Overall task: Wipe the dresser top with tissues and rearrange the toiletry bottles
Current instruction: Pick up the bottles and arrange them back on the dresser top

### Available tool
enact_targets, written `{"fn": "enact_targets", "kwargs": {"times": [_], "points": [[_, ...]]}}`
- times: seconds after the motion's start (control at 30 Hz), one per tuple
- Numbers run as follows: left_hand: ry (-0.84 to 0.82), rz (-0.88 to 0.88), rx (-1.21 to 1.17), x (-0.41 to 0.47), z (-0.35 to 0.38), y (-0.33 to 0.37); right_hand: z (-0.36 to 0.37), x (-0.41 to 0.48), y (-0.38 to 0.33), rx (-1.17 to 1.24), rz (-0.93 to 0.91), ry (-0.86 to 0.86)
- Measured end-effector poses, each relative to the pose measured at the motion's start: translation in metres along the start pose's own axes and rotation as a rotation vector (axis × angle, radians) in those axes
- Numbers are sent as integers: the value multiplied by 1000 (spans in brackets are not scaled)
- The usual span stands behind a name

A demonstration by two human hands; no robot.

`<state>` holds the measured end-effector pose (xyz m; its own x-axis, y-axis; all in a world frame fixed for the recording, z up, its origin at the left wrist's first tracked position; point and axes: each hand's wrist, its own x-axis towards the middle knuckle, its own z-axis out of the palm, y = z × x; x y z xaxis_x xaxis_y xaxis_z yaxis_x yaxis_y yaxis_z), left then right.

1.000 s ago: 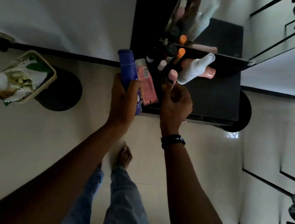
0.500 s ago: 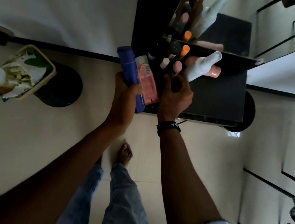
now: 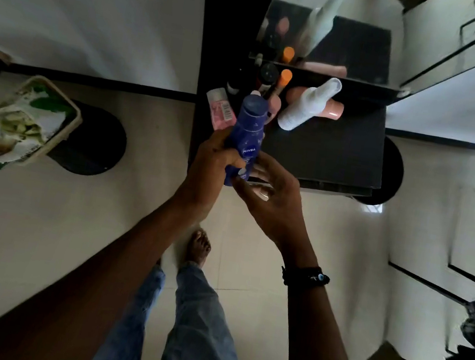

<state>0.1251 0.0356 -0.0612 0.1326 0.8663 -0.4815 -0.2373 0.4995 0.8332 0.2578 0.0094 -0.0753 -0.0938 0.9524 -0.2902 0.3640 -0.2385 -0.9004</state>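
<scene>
My left hand grips a tall blue Nivea bottle by its lower half, upright over the front left edge of the black dresser top. My right hand is beside the bottle's base, its fingers spread and touching the bottle. Behind the blue bottle stand a clear pink bottle, a pale pink tube, an orange-capped bottle and dark-capped jars. A white bottle leans over a peach tube lying on its side.
A mirror stands at the back of the dresser. A bin stuffed with wrappers sits on a round black stool to the left. Pale tiled floor lies around the dresser. My bare foot is below.
My left hand has swung the blue bottle rightward, in front of the other bottles. My right hand let go of the pale pink tube and came back to the blue bottle's base.
</scene>
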Motion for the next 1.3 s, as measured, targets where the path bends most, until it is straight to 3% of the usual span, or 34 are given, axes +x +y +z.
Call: {"fn": "enact_targets", "kwargs": {"times": [0.27,0.33,0.43,0.53,0.6,0.7,1.07,1.3], "points": [[-126,76,153,2,26,6,-32,0,11,-1,-28,260],[-30,109,184,3,27,6,-51,10,21,33,-19,439],[299,189,427,8,21,-2,-76,34,35,17,-4,577],[572,79,707,19,9,-13,-87,59,42,-120,3,586],[569,-41,844,28,5,-19,-89,72,44,-156,-7,581],[516,-31,995,40,4,-25,-89,84,47,-179,-24,542],[494,58,1009,55,-6,-30,-86,83,49,-138,-39,454],[523,14,1010,61,-1,-29,-86,82,51,-146,-40,426]]}}
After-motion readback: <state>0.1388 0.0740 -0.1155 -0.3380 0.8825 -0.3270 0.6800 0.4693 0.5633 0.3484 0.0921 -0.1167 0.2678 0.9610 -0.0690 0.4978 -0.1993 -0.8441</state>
